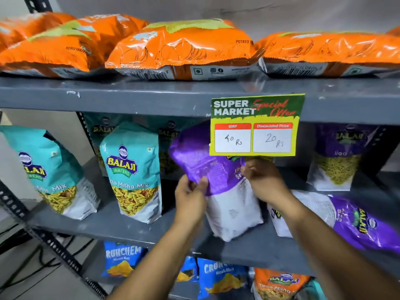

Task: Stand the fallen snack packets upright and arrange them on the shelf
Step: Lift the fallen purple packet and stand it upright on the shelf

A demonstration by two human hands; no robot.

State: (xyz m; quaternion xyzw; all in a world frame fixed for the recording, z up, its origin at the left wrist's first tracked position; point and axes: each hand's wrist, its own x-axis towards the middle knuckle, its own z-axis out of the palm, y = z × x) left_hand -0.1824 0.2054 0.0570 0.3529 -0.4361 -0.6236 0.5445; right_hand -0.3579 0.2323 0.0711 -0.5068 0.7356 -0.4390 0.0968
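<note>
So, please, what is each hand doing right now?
Left hand: closed on the left edge of the purple packet.
Right hand: closed on the right edge of the same packet.

Price card (255, 125) covers the top right corner of the purple packet (218, 180) in hand, so its brand mark barely shows, and the print on the packet is motion-blurred, unreadable. Fallen purple packet (355, 221) runs off the right edge, its near end tucked behind the right forearm. Leftmost teal packet (46, 169) is clipped by the left edge. 2 teal packets at the back (104, 128) sit in shadow, mostly hidden. Orange packet (279, 282) below is cut by the bottom edge
</note>
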